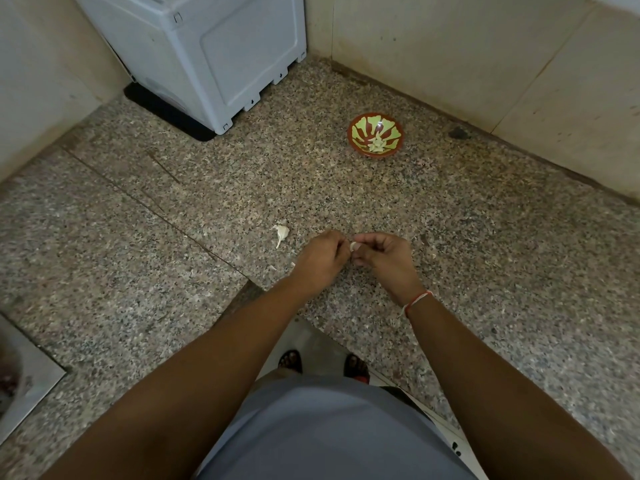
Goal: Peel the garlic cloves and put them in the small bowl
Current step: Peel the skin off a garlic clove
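A white garlic clove (354, 245) is pinched between my left hand (320, 259) and my right hand (384, 258), which meet over the middle of the speckled granite counter (485, 258). Fingers of both hands curl round the clove, hiding most of it. A small red and green patterned bowl (375, 123) stands farther back, to the right, with several peeled cloves (376, 143) in its bottom. An unpeeled piece of garlic (281, 233) with a papery tail lies on the counter just left of my left hand.
A white plastic appliance (207, 53) on a black mat fills the back left corner. Tiled walls (485, 53) close the counter at the back and right. A steel sink edge (24, 375) shows at the lower left. Small skin scraps (273, 268) lie near my left hand.
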